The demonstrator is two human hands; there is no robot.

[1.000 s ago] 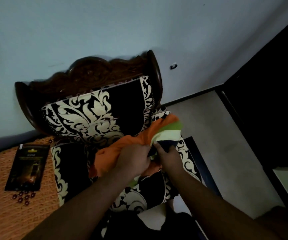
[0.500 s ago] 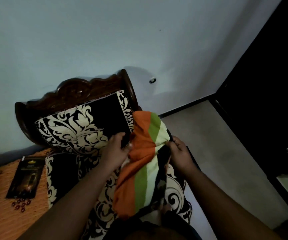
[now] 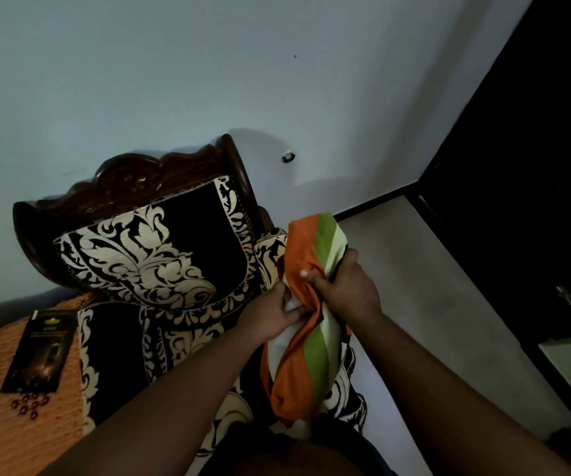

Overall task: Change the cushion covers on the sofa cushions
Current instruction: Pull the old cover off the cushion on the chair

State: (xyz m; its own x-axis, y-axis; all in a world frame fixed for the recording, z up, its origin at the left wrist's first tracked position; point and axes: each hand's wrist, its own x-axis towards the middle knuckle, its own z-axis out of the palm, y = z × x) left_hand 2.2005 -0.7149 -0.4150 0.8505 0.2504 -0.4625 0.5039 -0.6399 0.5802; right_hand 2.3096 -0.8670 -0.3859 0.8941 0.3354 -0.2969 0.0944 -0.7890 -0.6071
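An orange, green and cream striped cushion cover (image 3: 306, 359) hangs bunched lengthwise over the right side of the sofa seat. My left hand (image 3: 273, 312) pinches its orange edge, where a white inner cushion (image 3: 282, 340) shows. Just to the right, my right hand (image 3: 344, 288) grips the bunched fabric higher up. The two hands are close together. Behind them a black and cream floral sofa cushion (image 3: 153, 255) leans against the carved wooden sofa back (image 3: 132, 180).
A dark flat packet (image 3: 38, 352) lies on an orange woven mat (image 3: 19, 431) at the left, with small dark beads below it. A pale wall rises behind the sofa. Grey floor (image 3: 431, 304) and a dark door (image 3: 524, 166) are at the right.
The striped cover has shifted right and twisted into a tighter roll. Both hands have moved right and come together on it; the left hand has left the sofa cushion's edge.
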